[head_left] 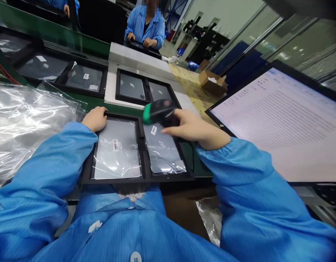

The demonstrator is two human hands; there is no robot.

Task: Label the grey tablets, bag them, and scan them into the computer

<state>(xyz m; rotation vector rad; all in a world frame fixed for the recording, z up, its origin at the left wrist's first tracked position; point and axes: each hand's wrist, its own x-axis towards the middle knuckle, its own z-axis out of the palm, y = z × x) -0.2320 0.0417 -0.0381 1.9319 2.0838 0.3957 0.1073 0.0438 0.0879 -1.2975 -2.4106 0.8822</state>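
Observation:
My right hand point(191, 125) is wrapped round a black and green barcode scanner point(158, 111), slightly blurred, held above a black tray point(145, 160). Two tablets lie side by side in this tray, each in clear film: the left tablet point(117, 160) bears a white barcode label point(115, 145), and the right tablet point(164, 156) has another label point(154, 130) near its top. The scanner and my hand cover part of the right tablet's upper end. At the tray's far left corner, my left hand point(95, 119) grips the rim with curled fingers.
Clear plastic bags point(28, 123) are heaped on the left. Beyond sits a second tray point(146, 77) with bare tablets, beside more trays point(67, 82) of wrapped ones. A monitor point(288, 127) stands at right, near an open carton point(213, 83). A co-worker point(146, 27) handles a tray across the line.

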